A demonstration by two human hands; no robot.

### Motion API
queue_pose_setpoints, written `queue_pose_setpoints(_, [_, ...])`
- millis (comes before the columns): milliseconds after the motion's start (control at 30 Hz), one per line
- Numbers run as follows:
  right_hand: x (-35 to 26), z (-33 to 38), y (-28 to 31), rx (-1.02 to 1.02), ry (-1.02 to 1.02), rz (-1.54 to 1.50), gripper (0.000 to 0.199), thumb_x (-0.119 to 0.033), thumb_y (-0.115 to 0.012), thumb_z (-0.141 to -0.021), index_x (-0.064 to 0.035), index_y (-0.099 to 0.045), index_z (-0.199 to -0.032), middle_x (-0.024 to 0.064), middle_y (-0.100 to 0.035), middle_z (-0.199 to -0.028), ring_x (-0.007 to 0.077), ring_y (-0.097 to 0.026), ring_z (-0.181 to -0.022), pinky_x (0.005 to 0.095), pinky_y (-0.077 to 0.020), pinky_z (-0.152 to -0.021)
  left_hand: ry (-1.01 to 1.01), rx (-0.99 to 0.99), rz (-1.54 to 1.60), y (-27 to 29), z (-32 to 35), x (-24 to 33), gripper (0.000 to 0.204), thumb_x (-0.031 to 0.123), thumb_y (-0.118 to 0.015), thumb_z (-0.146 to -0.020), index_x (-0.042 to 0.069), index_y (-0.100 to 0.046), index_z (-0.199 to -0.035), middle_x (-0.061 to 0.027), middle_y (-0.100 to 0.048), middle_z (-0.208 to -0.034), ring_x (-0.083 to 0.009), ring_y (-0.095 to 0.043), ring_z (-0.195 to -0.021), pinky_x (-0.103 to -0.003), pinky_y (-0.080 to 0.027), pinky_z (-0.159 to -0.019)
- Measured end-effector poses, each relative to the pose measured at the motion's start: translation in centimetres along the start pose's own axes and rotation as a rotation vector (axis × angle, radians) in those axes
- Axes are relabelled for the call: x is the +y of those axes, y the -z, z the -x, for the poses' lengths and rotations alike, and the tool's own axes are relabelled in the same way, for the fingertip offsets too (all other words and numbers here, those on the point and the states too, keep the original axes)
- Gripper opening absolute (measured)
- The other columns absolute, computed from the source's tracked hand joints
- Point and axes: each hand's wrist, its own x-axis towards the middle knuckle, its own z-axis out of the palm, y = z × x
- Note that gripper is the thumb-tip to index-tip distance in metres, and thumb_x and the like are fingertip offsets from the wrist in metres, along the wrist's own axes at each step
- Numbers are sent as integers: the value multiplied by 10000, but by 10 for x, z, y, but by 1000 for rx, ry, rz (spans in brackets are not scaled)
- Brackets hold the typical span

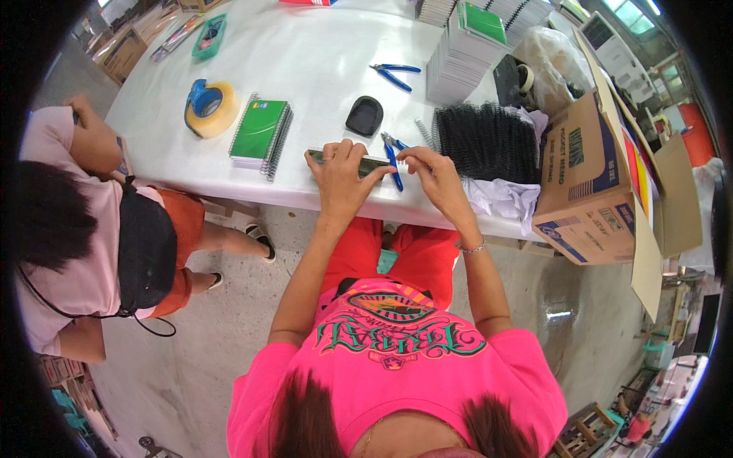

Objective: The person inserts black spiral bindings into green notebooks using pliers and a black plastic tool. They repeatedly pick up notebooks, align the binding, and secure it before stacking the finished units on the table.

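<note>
My left hand (341,172) grips a small green notebook (372,164) held edge-on at the near edge of the white table (305,61). At the notebook's right end my right hand (431,164) pinches with its fingertips closed. Blue-handled cutters (392,156) lie on the table between my two hands, just beyond the notebook. A pile of black spiral coils (489,141) sits right of my right hand.
A stack of green spiral notebooks (259,130), a tape dispenser (208,107), a black pad (365,116) and second blue pliers (395,74) lie on the table. Stacked pads (466,57) stand behind. An open cardboard box (592,183) is at the right. Another person (92,221) sits at my left.
</note>
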Motion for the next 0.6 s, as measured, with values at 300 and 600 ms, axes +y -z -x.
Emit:
queue_pose_setpoints(300, [-8,0,4,-79,107,-1,157,-105,-578,-955,-2,-671,-1028,176,-658,-863,275,-627,-738,375,-477,-698,-17,-13,15,-3,1,-6,501,550,-727,-757,102,-609,-947,-25,-553,-978,-271,-516,-1060,-735,-266,-996])
queue_pose_setpoints(600, [-8,-6,4,-138,67,-8,166,-121,-569,-981,29,-618,-1034,156,-615,-858,226,-589,-760,342,-463,-723,-21,6,-17,0,0,-4,520,600,-678,-765,108,-601,-918,-13,-553,-951,-256,-524,-1023,-696,-272,-985])
